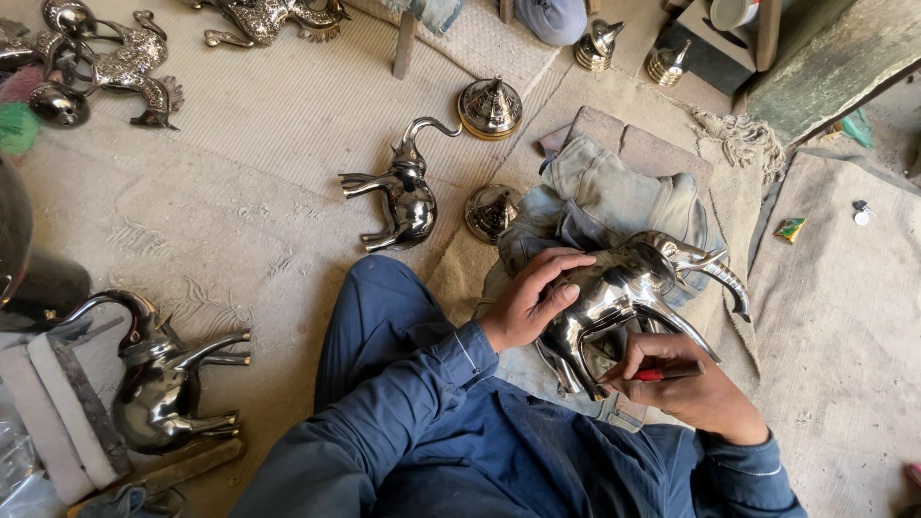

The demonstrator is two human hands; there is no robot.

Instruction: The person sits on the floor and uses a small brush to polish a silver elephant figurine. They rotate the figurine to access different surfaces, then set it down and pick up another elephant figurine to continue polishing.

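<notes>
Resting on a folded grey cloth (614, 192) across the seated person's lap, the polished metal elephant (624, 288) lies tilted on its side, trunk pointing to the person's right and legs toward the body. The left hand (532, 297) lies flat over the figure's back and flank, fingers spread and pressing it steady rather than closed round it. The right hand (686, 384) is clenched on a slim red tool (662, 374), its tip just beside the near leg; whether it touches the metal cannot be told. The step in hand appears to be fine hand-finishing or marking of the leg area; any further stroke would call for firm bracing from the left hand and a small, controlled motion of the tool against a slippery curved surface. Outward, on the matted floor (240, 192), lie a second shiny elephant (403, 192), a darker elephant (158, 374) at the person's left, two domed metal lids (490, 107) (491, 211), and ornate bird figures (125, 62).
</notes>
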